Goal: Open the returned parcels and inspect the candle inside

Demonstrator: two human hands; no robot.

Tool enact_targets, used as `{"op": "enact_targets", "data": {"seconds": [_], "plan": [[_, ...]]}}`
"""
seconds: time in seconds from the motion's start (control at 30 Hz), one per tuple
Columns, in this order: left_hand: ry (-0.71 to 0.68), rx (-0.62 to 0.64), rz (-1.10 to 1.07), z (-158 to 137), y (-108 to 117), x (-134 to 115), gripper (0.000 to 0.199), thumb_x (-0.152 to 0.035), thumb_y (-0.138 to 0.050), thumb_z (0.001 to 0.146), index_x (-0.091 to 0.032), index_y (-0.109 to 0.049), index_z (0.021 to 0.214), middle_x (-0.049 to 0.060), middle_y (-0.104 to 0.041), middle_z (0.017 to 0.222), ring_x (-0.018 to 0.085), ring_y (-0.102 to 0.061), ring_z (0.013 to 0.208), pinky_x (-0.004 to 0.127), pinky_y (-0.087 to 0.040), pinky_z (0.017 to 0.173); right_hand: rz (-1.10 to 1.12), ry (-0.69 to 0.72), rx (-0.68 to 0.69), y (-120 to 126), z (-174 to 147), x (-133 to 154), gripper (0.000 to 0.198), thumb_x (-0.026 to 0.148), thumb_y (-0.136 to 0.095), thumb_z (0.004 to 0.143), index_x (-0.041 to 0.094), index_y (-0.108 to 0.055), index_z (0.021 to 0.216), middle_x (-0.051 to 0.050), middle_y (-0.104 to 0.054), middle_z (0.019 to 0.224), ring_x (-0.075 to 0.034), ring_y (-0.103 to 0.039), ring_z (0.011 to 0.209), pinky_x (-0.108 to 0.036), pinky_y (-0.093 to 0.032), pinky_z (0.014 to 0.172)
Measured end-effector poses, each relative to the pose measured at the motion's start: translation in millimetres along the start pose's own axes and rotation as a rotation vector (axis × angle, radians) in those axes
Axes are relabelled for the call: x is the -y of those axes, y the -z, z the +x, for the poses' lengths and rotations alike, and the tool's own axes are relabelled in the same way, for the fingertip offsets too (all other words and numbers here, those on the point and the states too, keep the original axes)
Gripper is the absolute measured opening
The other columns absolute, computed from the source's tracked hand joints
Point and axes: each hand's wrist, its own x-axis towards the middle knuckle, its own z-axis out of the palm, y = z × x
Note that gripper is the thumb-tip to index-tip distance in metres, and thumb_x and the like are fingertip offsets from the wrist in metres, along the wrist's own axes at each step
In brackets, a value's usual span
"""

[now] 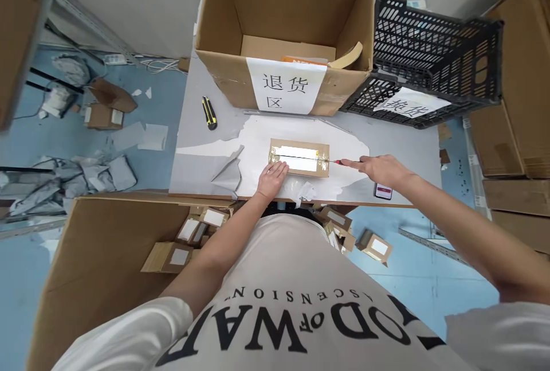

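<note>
A small cardboard box (324, 171) with a white label and clear tape lies on the worktable. A dark line runs lengthwise across its top. My left hand (272, 179) rests on the box's front left corner, fingers laid out over the edge and not wrapped round it. To the right of the box, my right hand (384, 169) is closed round a slim red-handled tool (339, 162). Its thin metal tip points left and meets the box's right end. The tool's exact kind is too small to make out, and my palm hides most of its handle.
A large open carton (223, 75) and a black plastic crate (481, 81) stand behind. A yellow-black utility knife (209, 113) lies left, a phone (382, 191) near the front edge. Several small boxes (172, 257) lie in a big carton (98, 250) below left.
</note>
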Motion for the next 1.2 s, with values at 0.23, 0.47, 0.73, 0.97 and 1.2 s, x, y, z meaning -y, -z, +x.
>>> {"op": "enact_targets", "data": {"seconds": [0.23,0.47,0.73,0.97,1.2], "plan": [[-0.002,0.088,0.063,5.0,19.8,-9.2,0.039,-0.017,-0.039,0.094,-0.018,-0.062,0.125,0.013,-0.063,0.129,0.023,-0.055,0.127,0.041,-0.039,0.108,0.330,-0.073,-0.264,-45.7,-27.0,-8.5,0.054,0.030,-0.039,0.095,0.039,-0.033,0.148,-0.007,-0.069,0.106,-0.020,-0.065,0.078,-0.030,-0.045,0.067],[0.009,0.216,0.184,46.2,47.6,-15.8,0.097,-0.057,-0.072,0.071,-0.012,-0.034,0.148,0.022,-0.026,0.156,0.039,-0.023,0.146,0.057,-0.007,0.117,1.476,-0.310,-0.461,-122.6,3.0,46.5,0.070,0.049,-0.050,0.088,0.027,-0.031,0.152,-0.001,-0.064,0.084,-0.008,-0.046,0.045,-0.024,-0.044,0.045],[0.104,0.399,0.192,78.5,46.9,-11.2,0.127,-0.073,-0.073,0.056,-0.013,-0.019,0.153,0.024,-0.014,0.159,0.045,-0.007,0.147,0.067,-0.007,0.113,1.793,-0.243,-0.486,-132.0,19.5,73.3,0.080,0.053,-0.062,0.081,0.028,-0.031,0.151,0.002,-0.057,0.078,-0.006,-0.046,0.044,-0.021,-0.038,0.039],[0.057,0.245,0.058,71.8,35.4,-2.2,0.122,-0.074,-0.075,0.051,-0.012,-0.032,0.147,0.025,-0.028,0.152,0.046,-0.017,0.143,0.058,-0.032,0.109,1.731,-0.165,-0.344,-132.7,10.6,54.1,0.074,0.046,-0.062,0.084,0.031,-0.033,0.150,0.005,-0.055,0.069,-0.005,-0.041,0.040,-0.020,-0.037,0.038],[0.053,0.233,0.022,68.2,31.4,1.1,0.125,-0.078,-0.073,0.050,-0.013,-0.031,0.148,0.025,-0.024,0.153,0.047,-0.017,0.143,0.060,-0.035,0.107,1.668,-0.121,-0.244,-132.1,-3.5,44.1,0.075,0.047,-0.061,0.085,0.029,-0.030,0.151,0.006,-0.052,0.062,-0.007,-0.043,0.042,-0.021,-0.039,0.040]]}}
